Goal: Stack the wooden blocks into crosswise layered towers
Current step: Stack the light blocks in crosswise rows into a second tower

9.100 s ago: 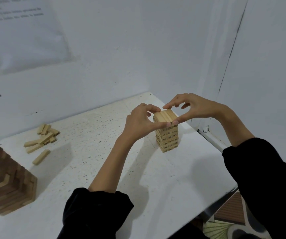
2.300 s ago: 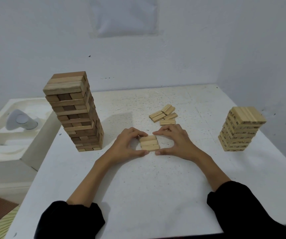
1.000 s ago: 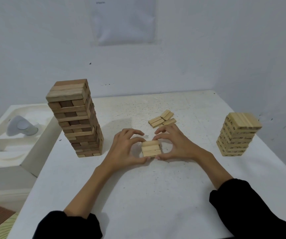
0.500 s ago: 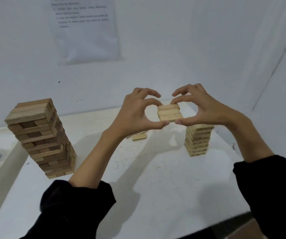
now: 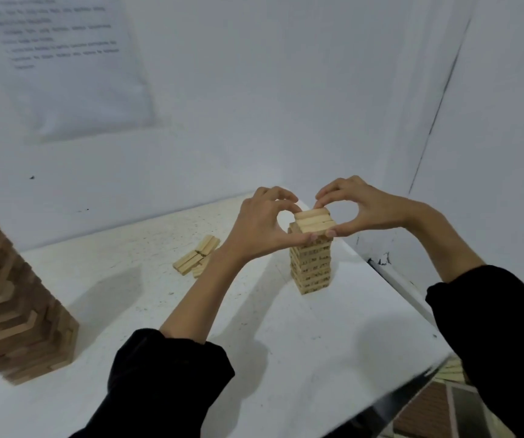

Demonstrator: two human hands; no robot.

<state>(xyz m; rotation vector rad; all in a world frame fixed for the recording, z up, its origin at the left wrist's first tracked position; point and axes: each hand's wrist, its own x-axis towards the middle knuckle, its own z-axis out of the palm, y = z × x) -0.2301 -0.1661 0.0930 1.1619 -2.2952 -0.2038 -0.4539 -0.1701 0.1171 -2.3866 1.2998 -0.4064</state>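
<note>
A row of three light wooden blocks is held side by side between both hands, right at the top of the small light tower near the table's far right corner. My left hand pinches the row's left end with thumb and fingers. My right hand pinches the right end the same way. Whether the row rests on the tower or hovers just above it cannot be told. Several loose light blocks lie on the table behind my left forearm.
A taller, darker block tower stands at the left edge of view. The white speckled table ends close to the right, with floor tiles below. White walls meet in a corner behind the small tower; a printed sheet hangs upper left.
Both hands have carried the three-block row from mid-air to the right and down onto the top of the small light tower. My view has swung right.
</note>
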